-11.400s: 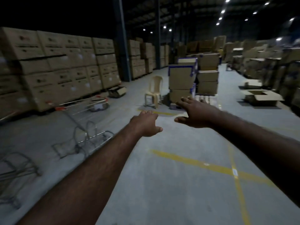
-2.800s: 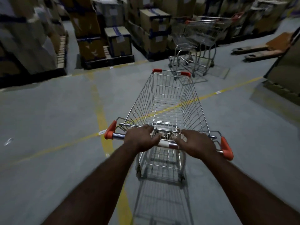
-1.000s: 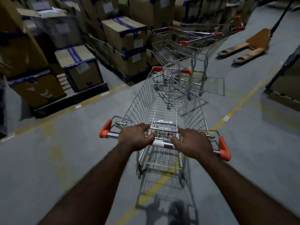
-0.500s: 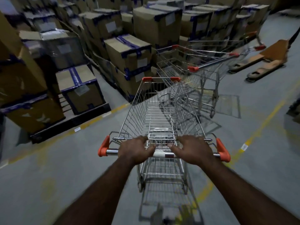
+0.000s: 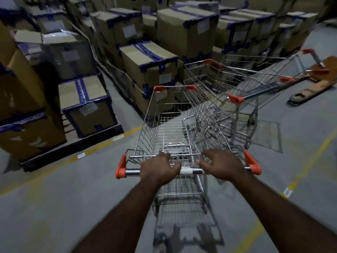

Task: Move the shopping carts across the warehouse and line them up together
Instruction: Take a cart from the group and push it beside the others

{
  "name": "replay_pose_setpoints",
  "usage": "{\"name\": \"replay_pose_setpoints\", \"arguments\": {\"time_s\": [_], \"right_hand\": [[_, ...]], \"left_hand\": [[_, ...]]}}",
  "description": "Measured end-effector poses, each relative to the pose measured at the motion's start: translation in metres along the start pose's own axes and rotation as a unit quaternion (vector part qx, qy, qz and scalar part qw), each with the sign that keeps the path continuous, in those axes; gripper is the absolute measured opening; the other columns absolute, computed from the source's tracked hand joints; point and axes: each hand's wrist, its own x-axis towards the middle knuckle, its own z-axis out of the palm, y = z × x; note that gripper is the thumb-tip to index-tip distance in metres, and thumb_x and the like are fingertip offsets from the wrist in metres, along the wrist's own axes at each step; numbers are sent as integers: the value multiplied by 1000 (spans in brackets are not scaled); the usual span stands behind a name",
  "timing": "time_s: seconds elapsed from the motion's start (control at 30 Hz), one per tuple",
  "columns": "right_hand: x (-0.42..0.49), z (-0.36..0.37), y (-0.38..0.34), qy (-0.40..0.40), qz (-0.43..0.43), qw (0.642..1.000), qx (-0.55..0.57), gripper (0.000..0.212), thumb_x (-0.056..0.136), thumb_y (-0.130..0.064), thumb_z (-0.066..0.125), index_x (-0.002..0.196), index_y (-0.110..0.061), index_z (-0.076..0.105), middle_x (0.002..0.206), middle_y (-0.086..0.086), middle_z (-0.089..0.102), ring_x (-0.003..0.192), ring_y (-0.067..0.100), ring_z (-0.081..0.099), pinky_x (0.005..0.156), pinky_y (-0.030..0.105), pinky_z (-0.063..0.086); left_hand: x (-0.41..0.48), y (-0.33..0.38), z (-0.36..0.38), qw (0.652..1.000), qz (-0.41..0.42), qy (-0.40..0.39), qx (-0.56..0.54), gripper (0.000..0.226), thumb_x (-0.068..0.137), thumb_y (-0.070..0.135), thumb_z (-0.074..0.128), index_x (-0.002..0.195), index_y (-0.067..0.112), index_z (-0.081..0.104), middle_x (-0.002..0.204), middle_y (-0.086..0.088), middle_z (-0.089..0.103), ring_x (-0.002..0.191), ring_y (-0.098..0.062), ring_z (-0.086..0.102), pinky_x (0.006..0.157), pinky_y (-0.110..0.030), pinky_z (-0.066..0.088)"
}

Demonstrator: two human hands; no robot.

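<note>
Over the last second the pushed cart (image 5: 175, 125) has been brought from short of the parked carts (image 5: 242, 83) to just beside them, on their left. Its front right corner is now seen against the nearest parked basket, though contact cannot be confirmed through the overlapping wire. The handle (image 5: 190, 172) is gripped as before. The left hand (image 5: 160, 168) is curled over the bar left of its middle and the right hand (image 5: 221, 165) is curled over it to the right, with some blur on the fingers. The stacked boxes (image 5: 147, 66) beyond the parked carts have been closed on as well. The crossing is judged to be nearly finished. The pushed cart is not yet lined up, since it is pointed at an angle to the parked carts. A swing of the handle is probably needed so it can be set parallel with them.
</note>
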Motion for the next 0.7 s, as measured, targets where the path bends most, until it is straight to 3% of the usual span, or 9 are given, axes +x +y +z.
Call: {"name": "replay_pose_setpoints", "arguments": {"time_s": [0.2, 0.7], "right_hand": [[82, -18, 9, -7, -12, 1000, 1, 74, 89, -80, 37, 140, -31, 55, 142, -5, 59, 128, 19, 55, 102, 34, 43], [240, -51, 42, -47, -64, 997, 12, 92, 80, -87, 23, 148, -31, 47, 152, 3, 50, 134, 25, 50, 107, 42, 42]], "left_hand": [[80, -12, -8, 1000, 5, 3, 1, 75, 85, 77, 24, 126, 25, 59, 124, -3, 64, 109, -30, 63, 86, -41, 47], [214, -7, -27, 999, -47, 19, 8, 72, 90, 76, 23, 122, 23, 60, 119, -2, 64, 104, -28, 62, 75, -38, 43]]}}
